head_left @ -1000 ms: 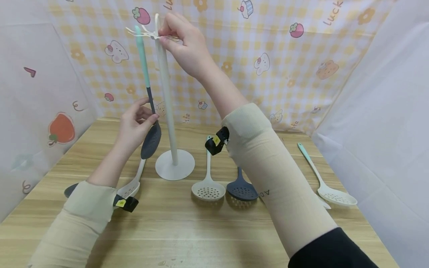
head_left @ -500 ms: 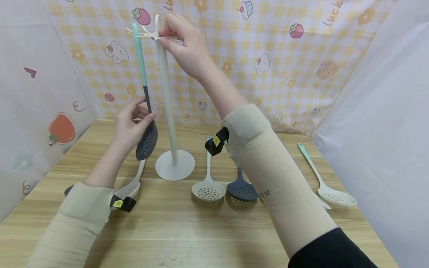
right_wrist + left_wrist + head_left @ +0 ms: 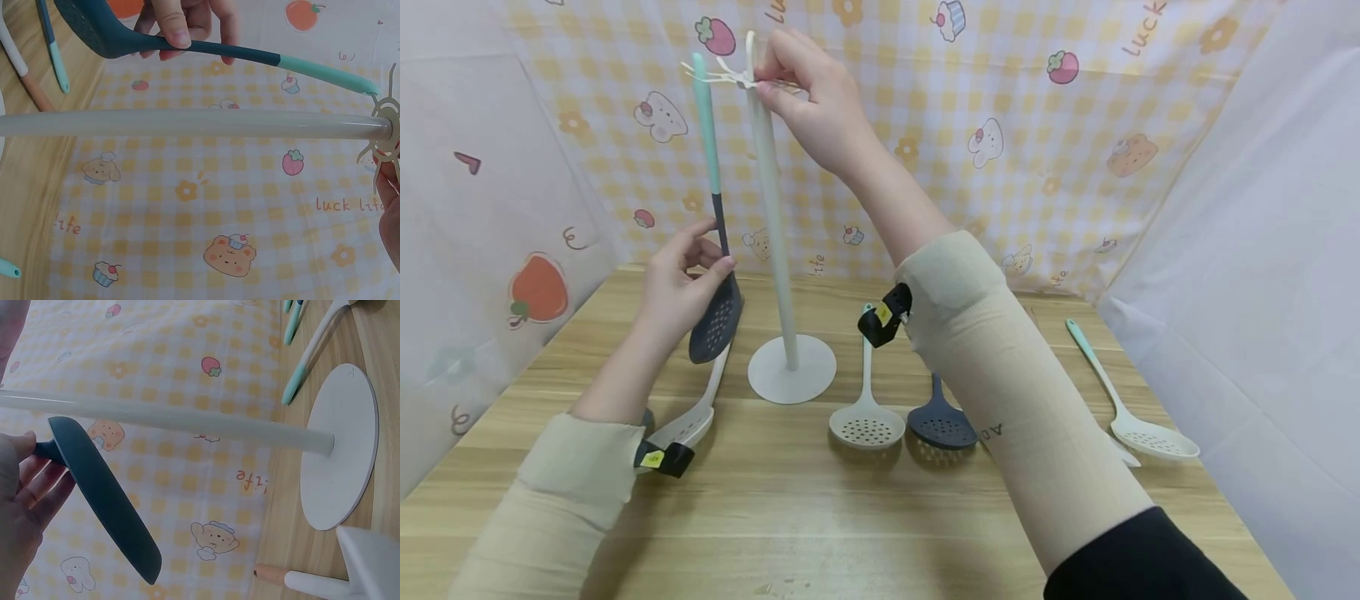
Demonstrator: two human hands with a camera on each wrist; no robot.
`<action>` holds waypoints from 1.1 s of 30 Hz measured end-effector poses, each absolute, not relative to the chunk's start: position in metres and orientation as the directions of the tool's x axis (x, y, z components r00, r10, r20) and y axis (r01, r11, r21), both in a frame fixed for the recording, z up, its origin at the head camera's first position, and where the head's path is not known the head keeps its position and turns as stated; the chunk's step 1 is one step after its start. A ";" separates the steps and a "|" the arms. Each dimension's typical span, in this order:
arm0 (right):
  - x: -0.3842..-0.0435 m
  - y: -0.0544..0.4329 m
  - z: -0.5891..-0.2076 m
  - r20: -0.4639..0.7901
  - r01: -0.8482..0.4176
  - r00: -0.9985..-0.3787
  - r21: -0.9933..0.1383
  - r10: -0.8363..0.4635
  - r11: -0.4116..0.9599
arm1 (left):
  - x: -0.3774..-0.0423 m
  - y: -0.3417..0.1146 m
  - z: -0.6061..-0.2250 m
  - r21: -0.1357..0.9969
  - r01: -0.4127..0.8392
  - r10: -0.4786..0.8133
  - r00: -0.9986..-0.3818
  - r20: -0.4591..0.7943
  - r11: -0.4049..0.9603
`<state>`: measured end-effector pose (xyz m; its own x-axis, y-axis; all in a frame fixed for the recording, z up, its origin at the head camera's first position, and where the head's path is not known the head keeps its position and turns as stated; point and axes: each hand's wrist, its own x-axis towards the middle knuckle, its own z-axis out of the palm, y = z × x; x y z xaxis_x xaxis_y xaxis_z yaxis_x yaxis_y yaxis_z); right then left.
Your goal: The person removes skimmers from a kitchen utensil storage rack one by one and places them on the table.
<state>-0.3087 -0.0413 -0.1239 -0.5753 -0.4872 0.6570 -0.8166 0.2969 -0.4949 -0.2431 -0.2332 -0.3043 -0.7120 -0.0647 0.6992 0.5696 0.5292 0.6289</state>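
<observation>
My left hand (image 3: 679, 279) pinches the dark neck of a skimmer (image 3: 717, 321) with a perforated head and mint handle. It is upright, just left of a white utensil stand (image 3: 777, 217) with a round base. In the right wrist view, the tip of the mint handle (image 3: 328, 74) meets one of the thin hooks (image 3: 382, 134) ringing the pole's top. The left wrist view shows the dark head (image 3: 109, 500) nearly edge-on, apart from the pole. My right hand (image 3: 822, 104) pinches a hook at the top of the stand; its fingertips are partly hidden in the right wrist view.
On the wooden table lie a white skimmer (image 3: 867, 427) and a dark skimmer (image 3: 942, 427), right of the base. Another white skimmer (image 3: 1153, 437) is at far right. A white slotted utensil (image 3: 688, 425) lies by my left sleeve. Patterned cloth (image 3: 1000, 167) hangs behind.
The left hand and skimmer have moved left, away from the pole, and the handle tip has shifted left along the hook. The right hand and the stand have stayed put.
</observation>
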 end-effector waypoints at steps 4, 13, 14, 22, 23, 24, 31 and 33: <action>-0.309 -0.042 -0.123 0.656 -0.818 -0.573 -0.496 -0.491 0.292 | -0.241 -0.235 -0.304 0.622 0.579 -0.060 -0.705 0.707 0.528; -0.308 -0.042 -0.122 0.660 -0.823 -0.565 -0.494 -0.496 0.281 | -0.236 -0.238 -0.302 0.596 0.587 -0.051 -0.688 0.724 0.548; -0.308 -0.042 -0.122 0.658 -0.821 -0.567 -0.498 -0.495 0.280 | -0.235 -0.239 -0.302 0.598 0.586 -0.049 -0.690 0.722 0.548; -0.307 -0.041 -0.123 0.662 -0.818 -0.571 -0.509 -0.486 0.268 | -0.233 -0.241 -0.303 0.610 0.586 -0.052 -0.697 0.715 0.533; -0.307 -0.041 -0.123 0.663 -0.818 -0.571 -0.509 -0.485 0.267 | -0.233 -0.241 -0.303 0.607 0.588 -0.052 -0.694 0.718 0.534; -0.307 -0.041 -0.123 0.663 -0.818 -0.572 -0.508 -0.484 0.270 | -0.233 -0.241 -0.303 0.603 0.594 -0.051 -0.688 0.724 0.532; -0.307 -0.041 -0.124 0.663 -0.819 -0.571 -0.499 -0.484 0.283 | -0.231 -0.243 -0.303 0.564 0.598 -0.046 -0.662 0.748 0.570; -0.307 -0.041 -0.124 0.666 -0.821 -0.568 -0.495 -0.483 0.284 | -0.230 -0.242 -0.302 0.576 0.593 -0.052 -0.671 0.740 0.563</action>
<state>-0.3072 -0.0410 -0.1236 -0.5682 -0.4831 0.6662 -0.8213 0.2836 -0.4950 -0.2304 -0.2416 -0.3020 -0.6706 -0.0515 0.7400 0.5926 0.5630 0.5761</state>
